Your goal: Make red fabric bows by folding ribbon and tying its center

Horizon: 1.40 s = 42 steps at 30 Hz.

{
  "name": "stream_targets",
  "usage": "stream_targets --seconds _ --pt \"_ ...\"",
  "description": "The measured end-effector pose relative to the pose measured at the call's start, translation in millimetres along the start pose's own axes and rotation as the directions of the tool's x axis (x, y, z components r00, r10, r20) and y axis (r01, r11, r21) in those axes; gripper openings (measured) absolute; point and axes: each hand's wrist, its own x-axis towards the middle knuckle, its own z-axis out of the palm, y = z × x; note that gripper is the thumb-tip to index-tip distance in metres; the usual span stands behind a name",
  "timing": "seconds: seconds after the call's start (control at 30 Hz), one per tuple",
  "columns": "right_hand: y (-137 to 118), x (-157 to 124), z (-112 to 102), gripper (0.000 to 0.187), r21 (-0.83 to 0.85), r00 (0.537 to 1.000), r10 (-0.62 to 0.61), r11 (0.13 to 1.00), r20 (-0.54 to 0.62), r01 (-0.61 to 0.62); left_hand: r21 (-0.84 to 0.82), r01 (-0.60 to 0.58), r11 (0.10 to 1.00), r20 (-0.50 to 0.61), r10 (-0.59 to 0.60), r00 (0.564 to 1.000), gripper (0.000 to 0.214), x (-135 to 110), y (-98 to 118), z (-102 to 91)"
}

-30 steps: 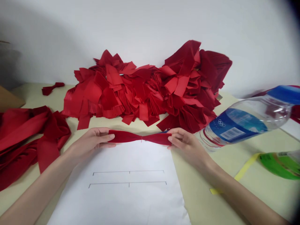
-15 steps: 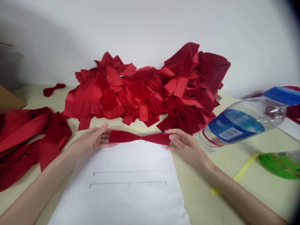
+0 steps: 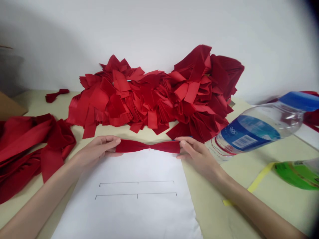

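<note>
A dark red velvety ribbon piece (image 3: 134, 145), pinched narrow at its middle like a bow, stretches between my two hands along the far edge of a white paper sheet (image 3: 124, 217). My left hand (image 3: 103, 147) grips its left end, thumb on top and fingers behind. At the right end, my right hand (image 3: 193, 149) holds the ribbon between thumb and fingers. Two ruled black lines with end and middle ticks are drawn on the sheet, nearer to me than the ribbon.
Behind the hands lies a large heap of red ribbon pieces (image 3: 139, 99). More red ribbon (image 3: 54, 146) is bunched at the left. On the right are a clear bottle (image 3: 251, 129) with a blue cap, a green-labelled object (image 3: 294, 174) and a yellow strip (image 3: 260, 179).
My left thumb, raised off the ribbon before, has come down onto its left end. The right hand and the ribbon have hardly moved.
</note>
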Motion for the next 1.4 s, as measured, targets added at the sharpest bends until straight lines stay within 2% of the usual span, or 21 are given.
stream_targets --seconds 0.13,0.23,0.33,0.4,0.5,0.57,0.63,0.7,0.77,0.87,0.93,1.03,1.1,1.23,1.4 --pt "3.4 1.6 -0.7 0.038 -0.069 0.999 -0.045 0.997 0.015 0.046 -0.074 0.106 0.992 0.031 -0.104 0.994 0.017 1.6 -6.2 -2.5" --pt "4.8 2.0 -0.8 0.034 -0.09 0.997 -0.073 0.993 0.015 0.074 -0.062 0.083 0.995 0.044 -0.081 0.996 0.018 2.9 -6.6 -4.3" --pt "2.3 0.8 -0.4 0.031 -0.129 0.997 -0.081 0.988 0.012 0.082 0.065 0.05 0.997 0.008 -0.05 0.999 0.024 1.6 -3.5 -2.6" --pt "0.1 -0.7 0.5 0.027 -0.133 0.995 -0.099 0.986 0.024 0.101 0.222 -0.046 0.974 -0.074 0.064 0.995 0.027 -2.3 -0.3 3.2" --pt "-2.1 -3.8 3.5 0.022 -0.115 0.99 -0.132 0.984 0.056 0.138 0.499 -0.222 0.838 -0.161 0.341 0.926 0.028 -13.8 5.3 20.4" --pt "-3.6 -6.9 6.5 0.019 -0.116 0.986 -0.147 0.981 0.082 0.156 0.602 -0.297 0.742 -0.069 0.418 0.906 0.027 -23.8 9.4 34.9" --pt "-6.1 -10.8 9.7 0.016 -0.135 0.983 -0.151 0.977 0.101 0.164 0.615 -0.352 0.706 0.084 0.385 0.919 0.027 -33.1 13.7 48.0" --pt "-9.7 -14.8 12.4 0.014 -0.151 0.982 -0.152 0.974 0.116 0.168 0.573 -0.357 0.738 0.237 0.267 0.934 0.026 -40.1 17.8 56.7" --pt "-13.5 -18.2 14.7 0.016 -0.122 0.982 -0.158 0.978 0.104 0.17 0.492 -0.286 0.822 0.331 0.127 0.935 0.023 -44.0 20.5 60.5" --pt "-16.5 -22.3 19.4 0.026 0.057 0.987 -0.153 0.987 0.058 0.149 0.29 -0.077 0.954 0.348 -0.03 0.937 0.018 -44.8 19.4 60.9" --pt "-15.4 -25.6 25.2 0.029 0.16 0.986 -0.119 0.982 0.118 0.1 0.114 0.051 0.992 0.345 -0.087 0.935 0.017 -43.8 15.4 61.6" --pt "-10.5 -33.1 37.7 0.027 0.178 0.952 -0.072 0.984 0.298 0.019 -0.085 0.154 0.984 0.371 -0.112 0.922 0.018 -44.3 9.4 67.0" --pt "-7.5 -39.0 45.6 0.024 0.177 0.936 -0.056 0.984 0.347 -0.007 -0.125 0.177 0.976 0.399 -0.114 0.91 0.016 -46.5 8.0 72.6" --pt "-8.4 -46.5 52.8 0.012 0.134 0.949 -0.026 0.991 0.314 -0.017 -0.159 0.184 0.97 0.414 -0.104 0.904 0.008 -51.9 9.6 82.1" --pt "-16.3 -48.8 53.9 0.014 0.033 0.959 0.007 0.999 0.284 -0.017 -0.239 0.184 0.954 0.406 -0.074 0.911 0.01 -53.6 7.0 87.6"
